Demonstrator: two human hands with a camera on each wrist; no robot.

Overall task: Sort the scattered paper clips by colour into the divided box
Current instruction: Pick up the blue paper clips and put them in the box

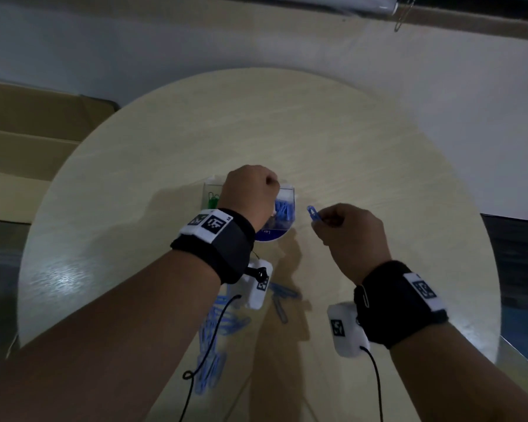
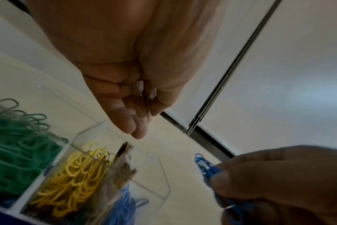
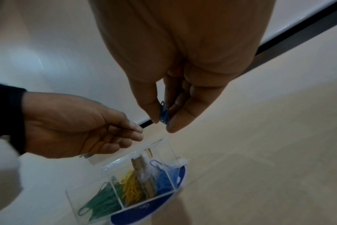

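Observation:
A clear divided box (image 1: 288, 188) on a blue base stands mid-table. It holds green clips (image 3: 104, 202), yellow clips (image 3: 131, 185), a greyish stack (image 3: 144, 175) and blue clips (image 3: 162, 181) in separate sections. My left hand (image 1: 256, 190) hovers over the box with fingers curled (image 2: 138, 129); I see nothing in them. Just right of the box, my right hand (image 1: 323, 219) pinches a few blue paper clips (image 1: 313, 213) between thumb and fingers (image 3: 154, 115), above the table. Several loose blue clips (image 1: 214, 324) lie near me, partly hidden under my left forearm.
The round pale wooden table (image 1: 378, 166) ends close on every side. Cardboard boxes (image 1: 28, 132) sit off its left edge, and a white wall (image 1: 165, 41) stands behind. Thin black cables (image 1: 208, 345) hang from the wrist cameras over the loose clips.

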